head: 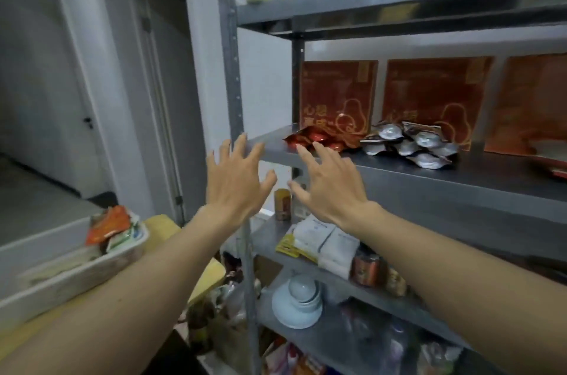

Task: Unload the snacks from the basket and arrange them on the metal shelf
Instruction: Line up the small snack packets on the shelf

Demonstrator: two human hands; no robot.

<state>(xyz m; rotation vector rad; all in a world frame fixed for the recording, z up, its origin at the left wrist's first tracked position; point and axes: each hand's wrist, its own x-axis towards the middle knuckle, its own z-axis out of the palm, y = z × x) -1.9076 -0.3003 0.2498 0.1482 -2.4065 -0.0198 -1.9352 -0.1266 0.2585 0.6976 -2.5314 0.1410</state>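
Red snack packets [319, 139] lie beside silver pouches [411, 144] on the metal shelf [497, 173], apparently sorted by kind; left hand [236, 181] and right hand [329, 190] are spread-fingered, holding nothing.

The white plastic basket [61, 282] at the near left is smeared with blur, its packets [107, 224] unreadable. On the grey metal shelf [475, 173], fingers of the right hand [328, 187] cover the near edge of the red foil packet [322, 137], and the far-right orange cardboard box [530, 104] runs off the right edge.
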